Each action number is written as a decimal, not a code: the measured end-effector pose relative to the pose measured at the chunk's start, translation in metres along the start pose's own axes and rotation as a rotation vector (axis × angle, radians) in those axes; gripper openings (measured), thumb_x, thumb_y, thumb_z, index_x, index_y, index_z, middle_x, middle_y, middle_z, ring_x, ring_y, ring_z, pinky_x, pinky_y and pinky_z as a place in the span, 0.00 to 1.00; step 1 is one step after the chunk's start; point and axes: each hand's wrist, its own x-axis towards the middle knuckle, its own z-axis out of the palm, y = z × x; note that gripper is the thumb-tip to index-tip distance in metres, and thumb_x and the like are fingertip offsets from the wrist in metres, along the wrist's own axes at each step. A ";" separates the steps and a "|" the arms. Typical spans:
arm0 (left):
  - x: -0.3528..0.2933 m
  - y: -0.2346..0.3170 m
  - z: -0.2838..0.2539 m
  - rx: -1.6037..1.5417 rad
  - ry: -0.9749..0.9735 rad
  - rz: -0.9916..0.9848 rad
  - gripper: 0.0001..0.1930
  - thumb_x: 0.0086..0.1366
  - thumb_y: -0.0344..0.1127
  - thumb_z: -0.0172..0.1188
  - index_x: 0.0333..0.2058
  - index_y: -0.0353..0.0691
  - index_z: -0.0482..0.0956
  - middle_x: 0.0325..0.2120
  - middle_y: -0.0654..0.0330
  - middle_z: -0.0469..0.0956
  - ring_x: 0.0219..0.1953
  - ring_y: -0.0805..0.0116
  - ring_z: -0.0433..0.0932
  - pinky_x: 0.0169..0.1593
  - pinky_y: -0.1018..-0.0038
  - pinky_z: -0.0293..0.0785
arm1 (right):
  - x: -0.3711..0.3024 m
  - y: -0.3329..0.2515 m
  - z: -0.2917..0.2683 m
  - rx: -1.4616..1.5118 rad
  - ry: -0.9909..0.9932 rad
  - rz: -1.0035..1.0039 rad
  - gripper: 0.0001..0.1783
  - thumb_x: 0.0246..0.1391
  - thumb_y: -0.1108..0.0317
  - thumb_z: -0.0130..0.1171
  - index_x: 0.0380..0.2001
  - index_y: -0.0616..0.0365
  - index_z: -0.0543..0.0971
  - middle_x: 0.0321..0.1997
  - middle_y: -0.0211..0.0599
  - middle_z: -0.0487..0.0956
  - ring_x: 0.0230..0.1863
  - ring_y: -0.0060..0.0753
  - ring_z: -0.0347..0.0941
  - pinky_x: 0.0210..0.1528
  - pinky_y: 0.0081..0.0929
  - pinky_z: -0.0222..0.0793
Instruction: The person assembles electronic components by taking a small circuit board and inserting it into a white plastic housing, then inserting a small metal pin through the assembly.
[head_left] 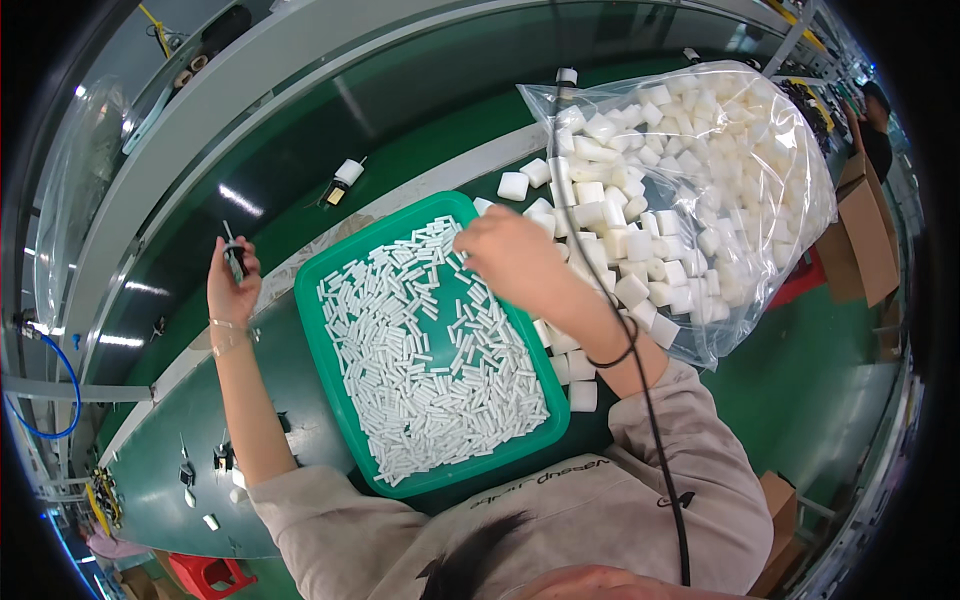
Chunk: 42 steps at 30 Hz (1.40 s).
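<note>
Beige sleeve (pixel 690 470) nearest; right hand (pixel 510 255) dips, fingers curled, grip unseen, into the green tray (pixel 330 275) of white tubes (pixel 430 350). At nine o'clock, left hand (pixel 232 285) pinches a small dark part (pixel 234 258). Likely picking a tube to fit.

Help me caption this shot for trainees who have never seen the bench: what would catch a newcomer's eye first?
First, the green tray in the middle, heaped with small white sticks, with the right hand over its far corner. Next, the big clear bag at the right, stuffed with white foam blocks, some spilled beside the tray. At the left, the left hand holds up a small dark part over the green belt.
</note>
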 end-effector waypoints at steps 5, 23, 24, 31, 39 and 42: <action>-0.058 -0.064 0.060 0.100 -0.128 -0.061 0.17 0.64 0.49 0.44 0.39 0.42 0.68 0.29 0.66 0.70 0.21 0.79 0.65 0.16 0.86 0.60 | -0.006 0.007 0.038 -0.325 -0.072 -0.142 0.07 0.31 0.74 0.53 0.20 0.54 0.75 0.26 0.32 0.71 0.36 0.34 0.66 0.31 0.30 0.63; -0.108 -0.127 0.120 0.489 -0.223 0.277 0.20 0.50 0.23 0.57 0.44 0.36 0.65 0.36 0.58 0.71 0.42 0.69 0.71 0.47 0.76 0.64 | -0.016 0.005 0.049 -0.417 -0.043 -0.121 0.06 0.37 0.70 0.51 0.24 0.56 0.73 0.30 0.32 0.71 0.41 0.33 0.62 0.37 0.30 0.57; -0.108 -0.127 0.122 0.564 -0.185 0.346 0.18 0.49 0.21 0.57 0.41 0.36 0.66 0.36 0.57 0.71 0.42 0.69 0.71 0.48 0.75 0.63 | -0.015 0.001 0.046 -0.427 -0.044 -0.111 0.06 0.37 0.70 0.51 0.24 0.56 0.73 0.30 0.32 0.71 0.41 0.33 0.62 0.37 0.30 0.57; -0.116 -0.125 0.131 0.726 -0.058 0.498 0.17 0.48 0.21 0.58 0.38 0.34 0.68 0.35 0.55 0.74 0.36 0.71 0.73 0.42 0.80 0.67 | -0.003 -0.035 0.017 0.626 -0.026 -0.029 0.09 0.43 0.69 0.58 0.32 0.55 0.76 0.28 0.36 0.76 0.32 0.35 0.72 0.34 0.30 0.66; -0.131 -0.124 0.145 1.000 0.009 0.761 0.16 0.42 0.22 0.63 0.34 0.33 0.76 0.32 0.57 0.77 0.35 0.71 0.75 0.39 0.78 0.71 | -0.008 -0.047 -0.026 1.107 0.056 0.044 0.07 0.45 0.81 0.55 0.31 0.66 0.75 0.32 0.37 0.73 0.34 0.24 0.69 0.37 0.18 0.66; -0.133 -0.122 0.145 1.169 0.001 0.860 0.16 0.40 0.23 0.65 0.33 0.37 0.78 0.30 0.59 0.78 0.31 0.68 0.76 0.39 0.77 0.68 | -0.009 -0.052 -0.024 1.150 0.099 0.028 0.07 0.45 0.79 0.56 0.31 0.64 0.76 0.32 0.37 0.74 0.32 0.24 0.70 0.35 0.18 0.66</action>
